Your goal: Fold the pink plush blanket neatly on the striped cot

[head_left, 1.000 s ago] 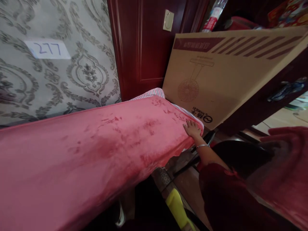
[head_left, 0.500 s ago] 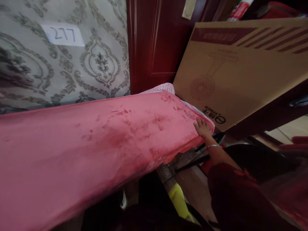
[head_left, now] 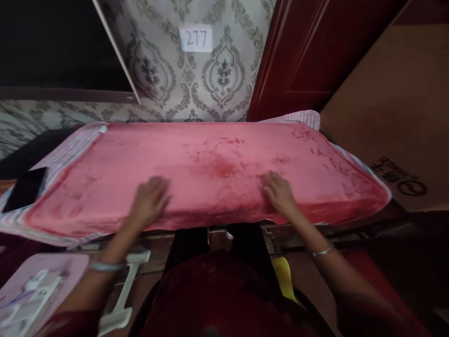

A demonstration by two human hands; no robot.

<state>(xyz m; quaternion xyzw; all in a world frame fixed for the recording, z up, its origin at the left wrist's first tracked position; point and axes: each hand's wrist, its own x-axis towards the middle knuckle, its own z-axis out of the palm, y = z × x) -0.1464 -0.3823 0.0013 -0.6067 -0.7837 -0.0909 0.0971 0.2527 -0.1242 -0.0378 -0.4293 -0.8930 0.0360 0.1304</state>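
A pink plush cloth with darker red, ruffled patches lies spread over a long, low surface in front of me. My left hand is palm down on or just over its near left part, blurred by motion, with fingers stretched forward. To the right, my right hand rests flat by the near edge, its fingers extended. Neither hand grips anything. A striped layer, pink, white and grey, shows from under the cloth at its left end and far right corner.
A black phone-like slab lies at the left end. Behind stand a dark screen and a wall with a "277" paper. A cardboard box leans at right. Lower left is a pink stool bearing a white power strip.
My view has swung left, bringing the screen and the cloth's left end into sight. My right hand has left the far right corner for the middle; my left hand now shows on the cloth.
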